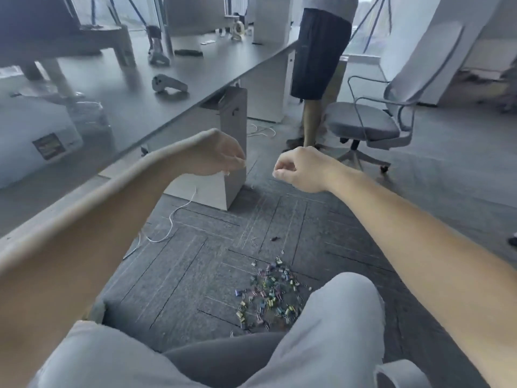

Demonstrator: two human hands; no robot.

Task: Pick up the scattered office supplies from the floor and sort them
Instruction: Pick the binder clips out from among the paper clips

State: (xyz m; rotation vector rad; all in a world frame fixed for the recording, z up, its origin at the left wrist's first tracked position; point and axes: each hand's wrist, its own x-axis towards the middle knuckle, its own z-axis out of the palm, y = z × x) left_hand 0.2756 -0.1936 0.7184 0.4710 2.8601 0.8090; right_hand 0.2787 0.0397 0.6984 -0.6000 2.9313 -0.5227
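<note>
Closest in, bent knees (344,309) in pale grey trousers. Just beyond the right knee, on the grey carpet (181,275), a loose heap of small binder clips (267,295): pastel pink, yellow, green, blue and purple bodies with thin wire handles. A few stray paper clips (254,241) on the heap's far fringe. Heap well short of the white table leg (223,189), toward the camera and a little right of it.

Both hands raised well clear of the heap, touching none of it. Left hand (221,156) directly in front of the table leg, fingers curled downward; a thin sliver at the fingertips, too small to name, so grasping or not: cannot tell. Right hand (298,169) just right of the table leg, apart from the left, fingers curled in, thumb against forefinger; anything pinched inside: cannot tell.

White cord (170,219) trailing over the carpet from the table leg's foot.
</note>
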